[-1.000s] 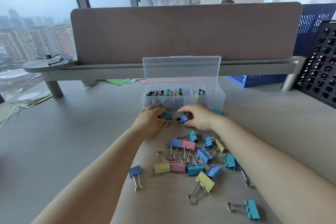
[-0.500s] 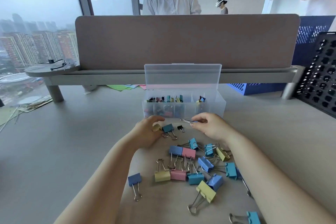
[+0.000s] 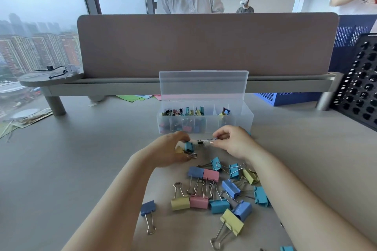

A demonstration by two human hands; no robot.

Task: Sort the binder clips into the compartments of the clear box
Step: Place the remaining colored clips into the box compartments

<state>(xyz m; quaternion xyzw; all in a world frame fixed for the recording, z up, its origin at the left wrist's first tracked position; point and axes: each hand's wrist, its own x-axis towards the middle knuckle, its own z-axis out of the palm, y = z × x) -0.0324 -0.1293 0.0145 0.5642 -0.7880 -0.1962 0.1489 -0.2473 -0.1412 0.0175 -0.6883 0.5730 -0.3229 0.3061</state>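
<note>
The clear box (image 3: 245, 117) stands open on the desk, its lid upright, with small clips in several compartments. Just in front of it my left hand (image 3: 170, 150) grips a teal binder clip (image 3: 188, 146) and a yellow one beside it. My right hand (image 3: 232, 140) pinches the wire handles of a small clip (image 3: 204, 140), whose body I cannot make out. Closer to me lies a pile of larger binder clips (image 3: 220, 193) in blue, pink, yellow and teal. A lone blue clip (image 3: 148, 209) lies to the left of the pile.
A brown divider panel (image 3: 204, 45) on a grey shelf runs behind the box. A black perforated rack (image 3: 359, 85) and a blue crate (image 3: 293, 98) stand at the right. Coloured paper (image 3: 138, 98) lies under the shelf. People stand beyond the divider.
My right hand has lifted a small clip off the desk by its handles. My left hand has closed round the teal and yellow clips. The view tilted up a little.
</note>
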